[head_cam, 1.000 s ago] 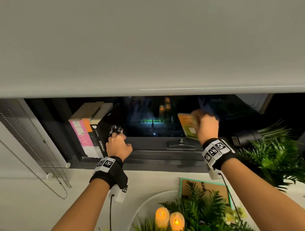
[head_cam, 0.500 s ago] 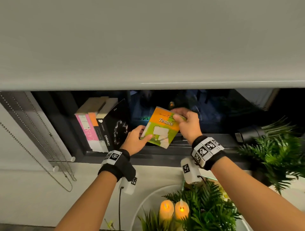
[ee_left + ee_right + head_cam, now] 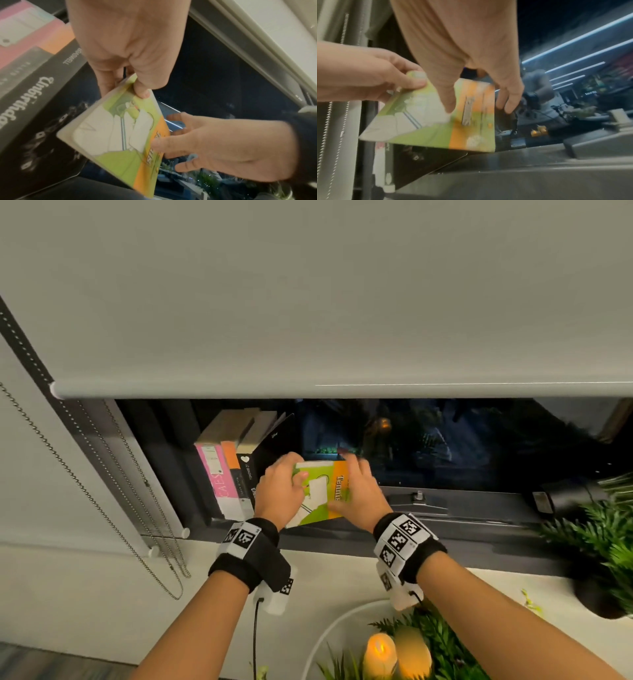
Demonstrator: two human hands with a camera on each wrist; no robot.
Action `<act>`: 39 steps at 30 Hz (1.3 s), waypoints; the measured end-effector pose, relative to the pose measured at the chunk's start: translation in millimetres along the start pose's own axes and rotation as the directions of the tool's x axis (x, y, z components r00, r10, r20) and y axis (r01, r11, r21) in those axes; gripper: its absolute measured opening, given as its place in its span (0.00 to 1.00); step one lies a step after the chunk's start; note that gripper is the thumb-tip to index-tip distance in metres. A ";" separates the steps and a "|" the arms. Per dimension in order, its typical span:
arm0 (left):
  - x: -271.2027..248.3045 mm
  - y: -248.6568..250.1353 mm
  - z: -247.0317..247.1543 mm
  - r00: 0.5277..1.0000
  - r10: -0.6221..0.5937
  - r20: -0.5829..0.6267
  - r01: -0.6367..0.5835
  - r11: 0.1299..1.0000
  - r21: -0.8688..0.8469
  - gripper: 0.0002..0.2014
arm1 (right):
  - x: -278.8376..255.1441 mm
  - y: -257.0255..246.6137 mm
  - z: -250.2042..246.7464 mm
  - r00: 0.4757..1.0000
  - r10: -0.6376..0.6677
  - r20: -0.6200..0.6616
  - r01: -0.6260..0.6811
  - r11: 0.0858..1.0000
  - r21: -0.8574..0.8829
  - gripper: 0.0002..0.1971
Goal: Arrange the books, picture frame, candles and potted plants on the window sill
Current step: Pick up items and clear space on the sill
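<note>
A green and orange Tennis book [image 3: 320, 491] stands nearly upright just right of the black book [image 3: 275, 445] that ends the row of books [image 3: 222, 470] on the dark window sill [image 3: 479, 525]. My left hand [image 3: 295, 474] pinches its upper left corner [image 3: 130, 86]. My right hand [image 3: 349, 474] grips its right edge, thumb on the cover [image 3: 448, 106] and fingers behind. The left wrist view shows the book [image 3: 118, 142] against the black book [image 3: 42, 108]. Two lit candles [image 3: 380, 652] sit below in a white tray [image 3: 325, 635].
A roller blind [image 3: 308, 302] hangs low over the sill, its bead chains [image 3: 113, 525] at the left. A potted fern [image 3: 606, 546] stands at the right, with a dark object [image 3: 565, 494] behind it. More green fronds [image 3: 445, 642] fill the tray.
The Tennis book has gone left and turned upright beside the black book. My left hand left the black book and took the Tennis book's corner; my right hand still holds it.
</note>
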State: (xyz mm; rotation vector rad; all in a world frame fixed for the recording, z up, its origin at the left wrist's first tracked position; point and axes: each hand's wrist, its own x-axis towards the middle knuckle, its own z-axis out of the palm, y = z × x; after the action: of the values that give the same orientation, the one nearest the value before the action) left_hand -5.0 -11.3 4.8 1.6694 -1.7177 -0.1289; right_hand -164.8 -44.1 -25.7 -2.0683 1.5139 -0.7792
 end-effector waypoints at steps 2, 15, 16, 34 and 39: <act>-0.6 -1.5 -3.6 0.998 0.031 -0.057 -0.033 0.999 -0.040 0.05 | 2.5 -3.0 6.7 0.988 0.081 -0.129 -0.065 0.990 0.123 0.49; 1.1 -42.5 -27.8 0.894 0.234 -0.381 -0.123 0.948 0.293 0.09 | 33.3 -26.2 -27.2 0.847 -0.290 -0.446 0.256 0.957 -0.136 0.10; 1.4 -47.1 -27.4 0.892 0.206 -0.402 -0.088 0.953 0.291 0.10 | 38.1 -26.7 -24.1 0.855 -0.335 -0.396 0.294 0.942 -0.163 0.09; -34.3 -87.6 10.2 0.938 -0.232 -0.257 0.152 0.942 -0.298 0.44 | 65.7 -59.3 50.4 0.975 -0.170 0.139 0.160 0.984 0.085 0.53; -30.1 -96.6 16.5 0.950 -0.184 -0.253 0.119 0.960 -0.252 0.30 | 64.4 -68.5 53.8 0.962 -0.193 0.192 0.154 0.968 0.201 0.44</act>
State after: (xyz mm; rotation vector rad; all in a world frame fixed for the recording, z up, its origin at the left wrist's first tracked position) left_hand 62.9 -5.8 -71.8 1.5624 -1.3132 -0.1577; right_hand -65.5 -84.1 -9.2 -2.0887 1.1150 -0.7082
